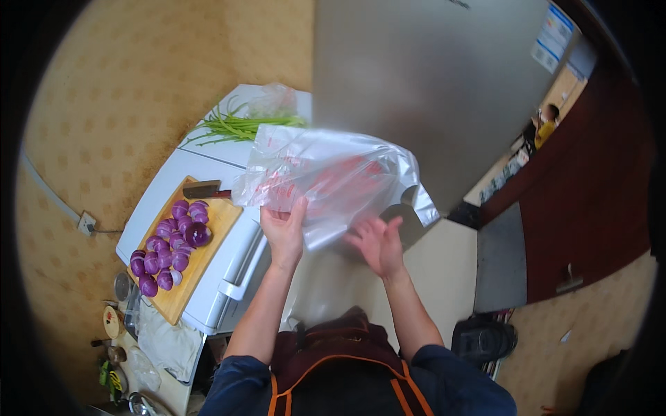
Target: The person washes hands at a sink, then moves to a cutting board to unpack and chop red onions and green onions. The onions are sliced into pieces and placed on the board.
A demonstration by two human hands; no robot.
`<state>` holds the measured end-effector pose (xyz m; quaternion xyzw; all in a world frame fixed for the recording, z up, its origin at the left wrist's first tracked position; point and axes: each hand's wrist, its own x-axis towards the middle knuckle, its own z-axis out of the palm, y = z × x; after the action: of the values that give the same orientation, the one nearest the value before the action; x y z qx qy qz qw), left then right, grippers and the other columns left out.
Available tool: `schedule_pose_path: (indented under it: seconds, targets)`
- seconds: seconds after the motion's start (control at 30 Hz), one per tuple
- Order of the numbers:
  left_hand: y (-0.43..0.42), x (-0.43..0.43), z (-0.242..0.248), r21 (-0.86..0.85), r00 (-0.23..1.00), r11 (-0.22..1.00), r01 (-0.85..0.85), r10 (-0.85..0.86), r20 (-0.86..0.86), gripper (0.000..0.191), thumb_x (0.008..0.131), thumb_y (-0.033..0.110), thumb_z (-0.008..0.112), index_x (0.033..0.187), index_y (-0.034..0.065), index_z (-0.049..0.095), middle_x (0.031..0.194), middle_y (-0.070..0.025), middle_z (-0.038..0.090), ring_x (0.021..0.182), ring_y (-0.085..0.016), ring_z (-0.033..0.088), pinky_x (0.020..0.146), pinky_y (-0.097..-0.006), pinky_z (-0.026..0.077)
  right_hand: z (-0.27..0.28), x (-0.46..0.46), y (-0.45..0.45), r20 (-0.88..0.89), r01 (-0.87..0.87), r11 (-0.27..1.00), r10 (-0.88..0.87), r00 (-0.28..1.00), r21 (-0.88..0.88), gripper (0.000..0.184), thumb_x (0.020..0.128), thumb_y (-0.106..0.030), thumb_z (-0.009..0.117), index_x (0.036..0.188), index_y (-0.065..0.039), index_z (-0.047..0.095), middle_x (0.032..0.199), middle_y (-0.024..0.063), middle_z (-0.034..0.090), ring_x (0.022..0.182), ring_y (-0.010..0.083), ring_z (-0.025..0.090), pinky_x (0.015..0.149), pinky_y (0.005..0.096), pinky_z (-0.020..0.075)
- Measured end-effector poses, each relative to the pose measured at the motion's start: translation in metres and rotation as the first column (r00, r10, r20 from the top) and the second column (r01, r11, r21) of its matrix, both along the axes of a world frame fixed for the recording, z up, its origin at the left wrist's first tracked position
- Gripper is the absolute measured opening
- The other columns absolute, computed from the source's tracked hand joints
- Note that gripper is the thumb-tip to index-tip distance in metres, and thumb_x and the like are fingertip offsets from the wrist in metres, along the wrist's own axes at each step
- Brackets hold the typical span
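My left hand (284, 229) grips the lower left edge of a thin, translucent plastic bag (338, 177) with red print, thumb over the film. Just under the bag's lower right edge is my right hand (379, 242), fingers spread and slightly blurred; it grips nothing that I can see. To the left, a wooden cutting board (223, 218) lies on a white chest appliance (208, 299). It bears several peeled, cut red onions (165, 258) and a cleaver (202, 190) with a dark blade. Green stalks (234, 127) lie behind the bag.
A large grey metal panel (416, 78) stands ahead. At lower left a side counter holds a white cloth (169, 333) and small bowls. A wall socket (86, 223) is at far left. On the right are a dark red door (583, 208) and, farther off, a person in yellow (545, 130).
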<state>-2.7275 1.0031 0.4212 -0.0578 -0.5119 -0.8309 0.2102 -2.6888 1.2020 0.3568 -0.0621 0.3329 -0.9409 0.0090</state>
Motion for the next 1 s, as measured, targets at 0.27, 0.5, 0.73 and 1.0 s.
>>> schedule_pose_path:
  seconds: [0.27, 0.5, 0.73, 1.0]
  targets:
    - [0.055, 0.08, -0.05, -0.146, 0.98, 0.97, -0.195, 0.197, 0.001, 0.05, 0.091, -0.002, 0.07, 0.136, 0.0007, 0.047, 0.134, -0.0135, 0.059, 0.12, -0.022, 0.06, 0.107, -0.0384, 0.047, -0.003, 0.033, 0.077, 0.285, 0.054, 0.957, -0.138, 0.949, 0.285, 0.02, 0.099, -0.012, 0.066, 0.109, 0.004, 0.071, 0.098, 0.0161, 0.075, 0.081, 0.0242, 0.075, 0.072, 0.0368, 0.064]
    - [0.023, 0.123, -0.141, 0.259, 0.857, 0.966, 0.01, -0.141, 0.495, 0.054, 0.096, 0.009, 0.07, 0.142, 0.0015, 0.043, 0.13, -0.0168, 0.06, 0.116, -0.029, 0.062, 0.097, -0.0462, 0.054, -0.045, 0.06, 0.09, 0.235, -0.273, 0.914, 0.207, 0.95, 0.298, 0.021, 0.097, -0.013, 0.069, 0.109, 0.004, 0.074, 0.102, 0.0134, 0.075, 0.09, 0.0227, 0.074, 0.077, 0.0369, 0.0603]
    - [-0.002, 0.195, -0.166, -0.229, 0.56, 0.928, 0.293, 0.027, 0.828, 0.047, 0.098, 0.026, 0.069, 0.133, -0.0009, 0.053, 0.121, -0.0168, 0.065, 0.089, -0.021, 0.067, 0.077, -0.0363, 0.057, -0.083, 0.063, 0.112, -0.142, 0.145, -0.011, -0.3, 0.943, 0.989, 0.014, 0.087, -0.014, 0.074, 0.093, -0.003, 0.08, 0.082, 0.0168, 0.076, 0.076, 0.021, 0.076, 0.073, 0.0377, 0.0608]
    - [0.039, 0.154, -0.095, -0.725, 0.921, 0.617, 0.306, 0.001, 0.389, 0.025, 0.092, 0.018, 0.073, 0.104, -0.0033, 0.069, 0.083, -0.0098, 0.071, 0.074, -0.019, 0.067, 0.072, -0.0331, 0.055, -0.067, 0.071, 0.046, 0.076, -0.053, 0.25, -0.08, 0.994, 0.967, 0.025, 0.084, -0.028, 0.077, 0.087, -0.003, 0.078, 0.077, 0.0176, 0.073, 0.07, 0.0266, 0.073, 0.07, 0.0445, 0.0578]
